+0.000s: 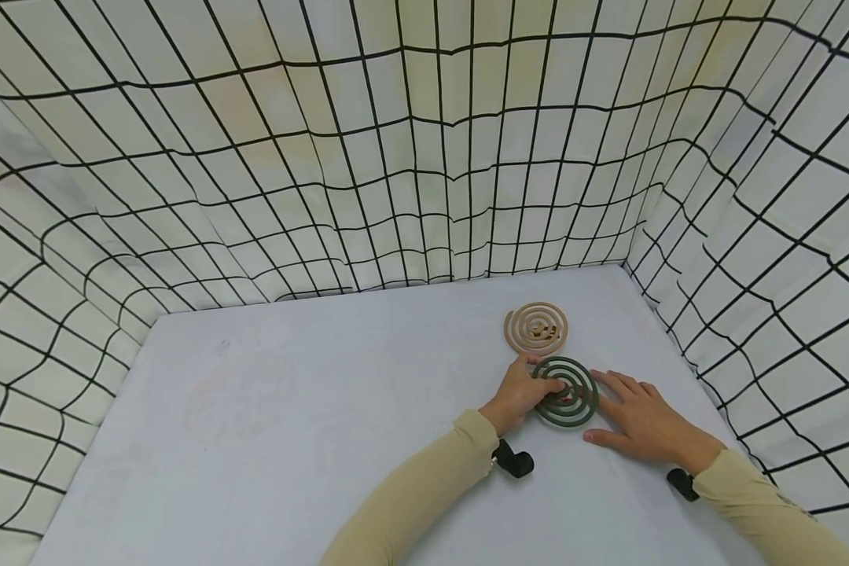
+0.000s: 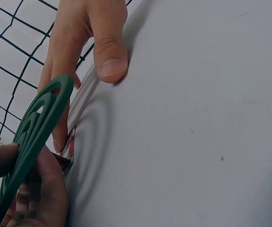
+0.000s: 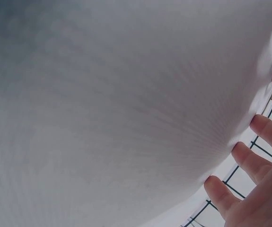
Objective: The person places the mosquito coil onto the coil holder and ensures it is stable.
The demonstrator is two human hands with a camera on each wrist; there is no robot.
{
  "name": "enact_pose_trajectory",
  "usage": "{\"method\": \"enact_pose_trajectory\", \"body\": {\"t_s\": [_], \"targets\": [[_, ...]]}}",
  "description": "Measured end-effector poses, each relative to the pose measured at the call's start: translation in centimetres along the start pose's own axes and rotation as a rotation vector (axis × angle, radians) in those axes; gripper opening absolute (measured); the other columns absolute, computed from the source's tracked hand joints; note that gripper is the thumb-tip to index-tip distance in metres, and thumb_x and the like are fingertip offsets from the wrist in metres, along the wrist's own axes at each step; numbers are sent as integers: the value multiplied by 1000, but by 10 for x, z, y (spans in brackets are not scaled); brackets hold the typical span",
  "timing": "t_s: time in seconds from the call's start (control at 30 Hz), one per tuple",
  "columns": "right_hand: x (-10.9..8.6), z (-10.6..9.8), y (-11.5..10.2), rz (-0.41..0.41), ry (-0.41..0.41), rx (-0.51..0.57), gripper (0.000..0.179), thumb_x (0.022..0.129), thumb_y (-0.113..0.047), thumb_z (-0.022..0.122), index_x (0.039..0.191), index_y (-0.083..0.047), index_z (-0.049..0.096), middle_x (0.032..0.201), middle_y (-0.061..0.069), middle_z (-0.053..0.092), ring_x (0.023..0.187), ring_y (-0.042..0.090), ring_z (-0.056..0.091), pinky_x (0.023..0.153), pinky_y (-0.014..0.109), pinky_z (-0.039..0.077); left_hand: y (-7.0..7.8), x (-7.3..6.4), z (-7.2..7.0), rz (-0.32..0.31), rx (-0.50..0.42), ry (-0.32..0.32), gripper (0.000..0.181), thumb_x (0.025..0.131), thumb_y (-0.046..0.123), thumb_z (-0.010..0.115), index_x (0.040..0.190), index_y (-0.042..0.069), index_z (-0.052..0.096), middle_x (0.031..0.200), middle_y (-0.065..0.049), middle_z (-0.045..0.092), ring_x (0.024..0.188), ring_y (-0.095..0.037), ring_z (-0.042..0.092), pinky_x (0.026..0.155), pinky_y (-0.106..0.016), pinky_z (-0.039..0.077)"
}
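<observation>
A green mosquito coil (image 1: 568,419) is held by my left hand (image 1: 520,395), thumb on top and fingers underneath. In the left wrist view the green coil (image 2: 43,118) is tilted and raised off the table, its shadow falling beside it. Beneath it lies a small dark and red piece (image 2: 69,150), mostly hidden, whose kind I cannot make out. My right hand (image 1: 640,420) is spread at the coil's right side, fingertips on the table; one finger reaches close to the small piece. Just beyond the left hand lies a tan mosquito coil (image 1: 515,336) with small dark and gold bits at its centre.
A white cloth covers the table (image 1: 290,424). Black grid netting (image 1: 453,165) over white sheeting rises along the back and both sides. Near the right hand, the right-side netting (image 1: 764,346) stands close to the table edge.
</observation>
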State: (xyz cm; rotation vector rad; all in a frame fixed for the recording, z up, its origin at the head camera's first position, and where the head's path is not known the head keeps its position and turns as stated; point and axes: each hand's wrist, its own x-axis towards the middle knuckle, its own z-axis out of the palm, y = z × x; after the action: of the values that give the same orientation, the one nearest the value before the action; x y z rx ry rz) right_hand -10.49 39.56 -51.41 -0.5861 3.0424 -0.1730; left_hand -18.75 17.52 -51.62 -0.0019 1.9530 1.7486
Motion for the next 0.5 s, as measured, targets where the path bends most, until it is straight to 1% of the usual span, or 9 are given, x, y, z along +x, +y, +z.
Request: {"method": "enact_pose_trajectory", "body": {"t_s": [0.13,0.3,0.5], "targets": [[0,0,1,2,-7,-4,74,93,-68,62,149,-20,57,161,16,43,146,44,40,105,68,41,1,0,0,-4,-3,7,46,86,11,80,125,15,56,117,-9,65,103,-17,64,96,-35,54],[0,1,1,5,-9,-1,74,93,-69,61,148,-20,58,161,15,42,146,44,40,106,69,41,1,-1,-1,-4,-4,-3,44,87,12,80,123,14,55,115,-9,67,100,-16,65,93,-33,55],[0,0,1,7,-12,0,74,93,-69,61,148,-20,57,161,15,42,146,44,40,106,69,41,1,-2,-2,11,28,-11,41,87,15,80,118,13,54,118,-9,66,103,-17,64,93,-33,55]]}}
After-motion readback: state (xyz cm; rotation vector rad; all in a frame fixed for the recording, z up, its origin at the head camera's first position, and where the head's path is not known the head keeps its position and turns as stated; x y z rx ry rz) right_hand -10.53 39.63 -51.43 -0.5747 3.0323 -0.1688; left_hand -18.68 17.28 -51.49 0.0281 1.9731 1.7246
